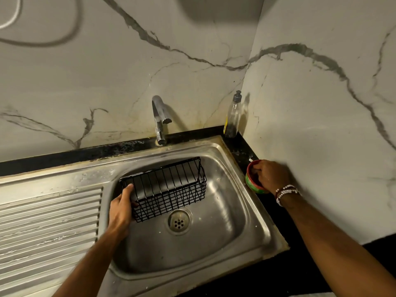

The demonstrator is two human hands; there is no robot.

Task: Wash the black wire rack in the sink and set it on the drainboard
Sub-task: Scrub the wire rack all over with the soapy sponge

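Note:
The black wire rack [169,187] is a rectangular basket standing tilted in the steel sink [225,221], just behind the drain [179,220]. My left hand [122,207] grips its left end. My right hand [271,175] reaches into a small red and green tub [252,187] on the black counter right of the sink; its fingertips are inside the tub, and what they hold is hidden. The ribbed drainboard [49,224] lies to the left of the basin.
A chrome tap [159,118] stands behind the sink with no water running. A clear dish soap bottle [232,116] sits in the back right corner. Marble-patterned walls close in behind and on the right.

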